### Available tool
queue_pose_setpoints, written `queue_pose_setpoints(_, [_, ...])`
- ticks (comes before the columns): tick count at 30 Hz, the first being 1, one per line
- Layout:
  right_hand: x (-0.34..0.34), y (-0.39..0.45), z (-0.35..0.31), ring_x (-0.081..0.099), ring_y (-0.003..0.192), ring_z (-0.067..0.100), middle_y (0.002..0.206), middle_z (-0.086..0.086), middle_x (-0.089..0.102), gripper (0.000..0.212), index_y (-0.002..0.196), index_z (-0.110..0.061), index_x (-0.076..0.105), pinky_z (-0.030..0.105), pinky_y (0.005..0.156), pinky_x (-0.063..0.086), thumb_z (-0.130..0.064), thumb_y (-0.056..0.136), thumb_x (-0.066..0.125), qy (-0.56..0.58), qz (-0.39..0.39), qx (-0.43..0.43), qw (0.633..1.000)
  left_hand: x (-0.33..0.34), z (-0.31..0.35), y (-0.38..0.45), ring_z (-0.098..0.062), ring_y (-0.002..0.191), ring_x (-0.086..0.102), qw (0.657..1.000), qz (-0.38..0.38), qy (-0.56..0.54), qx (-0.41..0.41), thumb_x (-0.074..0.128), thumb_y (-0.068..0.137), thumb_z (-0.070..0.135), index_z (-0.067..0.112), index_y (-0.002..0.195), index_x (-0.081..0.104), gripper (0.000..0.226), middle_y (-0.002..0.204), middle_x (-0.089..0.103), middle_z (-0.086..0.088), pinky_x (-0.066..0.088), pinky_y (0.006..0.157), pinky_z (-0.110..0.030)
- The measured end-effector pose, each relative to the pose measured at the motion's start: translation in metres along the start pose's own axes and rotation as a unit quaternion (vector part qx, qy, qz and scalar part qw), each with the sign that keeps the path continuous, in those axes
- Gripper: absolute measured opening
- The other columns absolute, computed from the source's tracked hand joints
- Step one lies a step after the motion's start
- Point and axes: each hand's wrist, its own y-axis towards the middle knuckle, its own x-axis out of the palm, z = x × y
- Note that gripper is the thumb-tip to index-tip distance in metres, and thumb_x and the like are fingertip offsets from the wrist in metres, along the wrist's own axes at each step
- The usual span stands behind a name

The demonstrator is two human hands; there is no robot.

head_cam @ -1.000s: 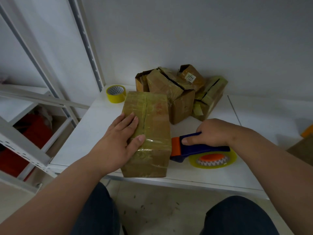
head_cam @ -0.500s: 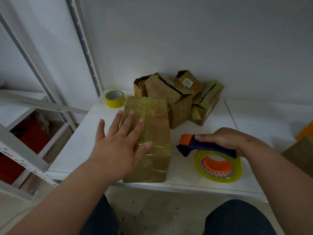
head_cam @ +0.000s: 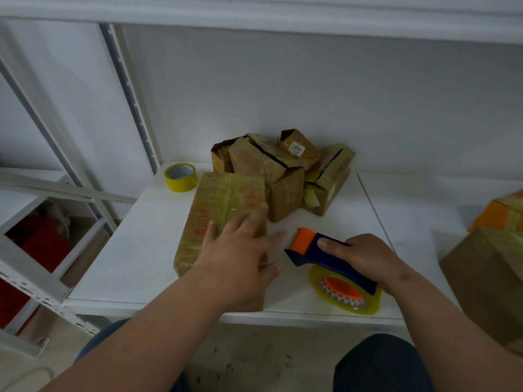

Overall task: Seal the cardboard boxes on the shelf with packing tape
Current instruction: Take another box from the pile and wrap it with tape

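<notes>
I take the taped box [head_cam: 223, 219] as my landmark; it lies at the front of the white shelf [head_cam: 141, 250], already wrapped in yellowish tape. My left hand [head_cam: 240, 256] is above its near right part with fingers spread and straight, gripping nothing; whether the palm touches the box I cannot tell, because the hand is blurred. To the right of the box, my right hand [head_cam: 365, 256] has its fingers curled around the blue handle of the tape dispenser [head_cam: 334, 267], which rests on the shelf. Behind the box stands a heap of unsealed boxes [head_cam: 283, 171] with open flaps. Behind the box to the left lies a spare tape roll [head_cam: 180, 176].

The risk, in my judgement: the box sits near the shelf edge, so a careless push could tip it off. Also the dispenser blade points toward my left fingers.
</notes>
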Motion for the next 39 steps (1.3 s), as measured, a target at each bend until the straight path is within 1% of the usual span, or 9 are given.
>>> queue_pose_setpoints(3, [0.001, -0.008, 0.002, 0.069, 0.064, 0.02, 0.069, 0.006, 0.071, 0.065, 0.072, -0.009, 0.068, 0.027, 0.059, 0.05, -0.073, 0.075, 0.058, 0.043, 0.025, -0.001, 0.999, 0.002, -0.019, -0.009, -0.026, 0.146, -0.025, 0.991, 0.056, -0.028, -0.12, 0.037, 0.072, 0.088, 0.054, 0.145, -0.016, 0.096, 0.156, -0.028, 0.015, -0.007, 0.117, -0.059])
queue_pose_setpoints(5, [0.003, -0.012, 0.004, 0.068, 0.062, 0.02, 0.068, 0.006, 0.07, 0.064, 0.071, -0.009, 0.067, 0.027, 0.057, 0.049, -0.072, 0.074, 0.06, 0.062, 0.038, -0.006, 0.997, 0.001, -0.032, -0.014, -0.03, 0.147, -0.021, 0.978, 0.04, -0.064, -0.193, 0.034, 0.063, 0.095, 0.051, 0.147, -0.012, 0.105, 0.16, -0.022, 0.011, 0.001, 0.115, -0.063])
queue_pose_setpoints(8, [0.004, -0.02, 0.005, 0.069, 0.062, 0.021, 0.067, 0.006, 0.071, 0.065, 0.072, -0.007, 0.068, 0.027, 0.056, 0.049, -0.072, 0.073, 0.061, 0.089, 0.051, -0.013, 0.995, -0.004, -0.041, -0.019, -0.03, 0.149, -0.002, 0.972, 0.019, -0.096, -0.213, 0.037, 0.06, 0.096, 0.047, 0.149, 0.002, 0.107, 0.162, -0.003, 0.01, 0.025, 0.112, -0.063])
queue_pose_setpoints(13, [0.003, -0.035, 0.008, 0.069, 0.062, 0.024, 0.064, 0.007, 0.07, 0.064, 0.067, -0.008, 0.065, 0.03, 0.058, 0.05, -0.072, 0.074, 0.06, 0.106, 0.099, -0.021, 0.989, -0.006, -0.022, -0.04, -0.023, 0.146, 0.005, 0.989, -0.005, -0.039, -0.146, 0.042, 0.061, 0.093, 0.044, 0.15, 0.012, 0.106, 0.16, 0.006, 0.014, 0.031, 0.109, -0.055])
queue_pose_setpoints(21, [-0.014, -0.059, 0.032, 0.066, 0.057, 0.024, 0.06, 0.008, 0.067, 0.07, 0.064, -0.005, 0.063, 0.036, 0.059, 0.053, -0.074, 0.077, 0.054, 0.129, 0.224, -0.003, 0.966, 0.005, 0.038, -0.05, -0.018, 0.148, -0.003, 0.999, -0.007, -0.001, -0.049, 0.035, 0.06, 0.097, 0.041, 0.153, 0.006, 0.112, 0.161, 0.001, 0.016, 0.018, 0.115, -0.05])
queue_pose_setpoints(26, [-0.032, -0.071, 0.055, 0.054, 0.049, 0.021, 0.054, 0.006, 0.057, 0.063, 0.056, -0.011, 0.048, 0.027, 0.051, 0.039, -0.069, 0.082, 0.052, 0.161, 0.274, 0.018, 0.948, 0.0, 0.061, -0.033, -0.019, 0.147, -0.01, 0.998, -0.034, 0.041, 0.042, 0.052, 0.068, 0.083, 0.04, 0.153, 0.0, 0.109, 0.161, -0.006, 0.015, 0.012, 0.115, -0.049])
queue_pose_setpoints(29, [-0.037, -0.072, 0.068, 0.057, 0.051, 0.024, 0.056, 0.008, 0.06, 0.065, 0.059, -0.008, 0.053, 0.029, 0.052, 0.043, -0.07, 0.08, 0.054, 0.181, 0.277, 0.03, 0.943, 0.001, 0.074, -0.016, -0.015, 0.147, -0.003, 0.994, -0.033, 0.018, 0.105, 0.059, 0.082, 0.06, 0.039, 0.154, 0.011, 0.09, 0.161, 0.004, 0.015, 0.019, 0.118, -0.043])
queue_pose_setpoints(33, [-0.045, -0.073, 0.083, 0.065, 0.06, 0.031, 0.063, 0.014, 0.066, 0.075, 0.071, 0.001, 0.062, 0.034, 0.056, 0.049, -0.073, 0.077, 0.054, 0.187, 0.294, 0.047, 0.936, 0.017, 0.09, 0.008, -0.015, 0.147, 0.006, 0.985, -0.01, -0.04, 0.168, 0.057, 0.088, 0.057, 0.034, 0.154, 0.019, 0.079, 0.16, 0.014, 0.014, 0.015, 0.121, -0.035])
queue_pose_setpoints(39, [-0.069, -0.069, 0.093, 0.053, 0.047, 0.025, 0.052, 0.01, 0.057, 0.065, 0.055, -0.01, 0.047, 0.03, 0.05, 0.039, -0.07, 0.077, 0.056, 0.18, 0.346, 0.05, 0.919, 0.041, 0.103, 0.061, -0.015, 0.15, 0.005, 0.969, 0.045, -0.108, 0.217, 0.056, 0.087, 0.054, 0.024, 0.153, 0.028, 0.078, 0.16, 0.022, 0.004, 0.012, 0.123, -0.038])
